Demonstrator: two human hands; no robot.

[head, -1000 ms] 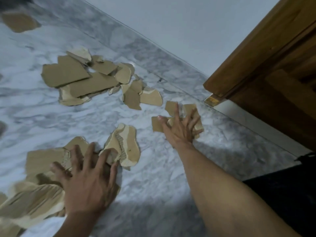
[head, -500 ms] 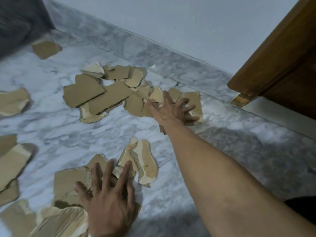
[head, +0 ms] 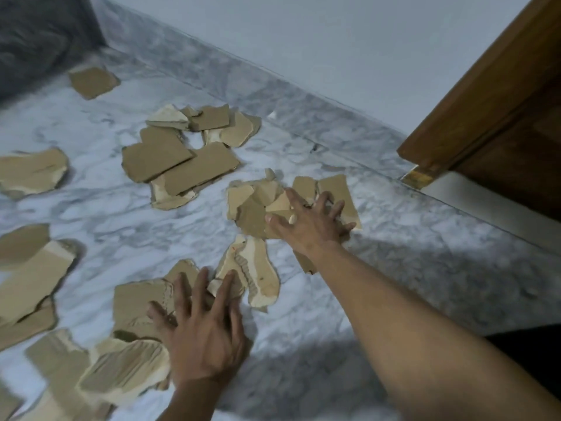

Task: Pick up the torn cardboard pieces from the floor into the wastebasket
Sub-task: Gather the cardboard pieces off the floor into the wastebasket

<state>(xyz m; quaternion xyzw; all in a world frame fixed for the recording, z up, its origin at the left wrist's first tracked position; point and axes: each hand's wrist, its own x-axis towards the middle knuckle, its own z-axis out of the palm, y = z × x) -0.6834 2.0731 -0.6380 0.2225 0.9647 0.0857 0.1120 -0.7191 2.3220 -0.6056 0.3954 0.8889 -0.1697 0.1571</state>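
Clearly, the right hand [head: 312, 227] lay flat on a small heap of torn cardboard pieces [head: 252, 208] on the marble floor [head: 303, 344], with fingers spread and its grip released, holding nothing. Nearer, the left hand [head: 206, 338] pressed on other pieces [head: 136, 302] with straight fingers, its grip also released. More pieces [head: 182, 165] lay scattered beyond, near the wall [head: 334, 41].

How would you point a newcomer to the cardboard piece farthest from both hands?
Start at the dark grey mass in the far left corner. Just beside it lies one squarish piece. Unlike the heaps nearer in, it lies alone, all brown, no pale torn face showing.
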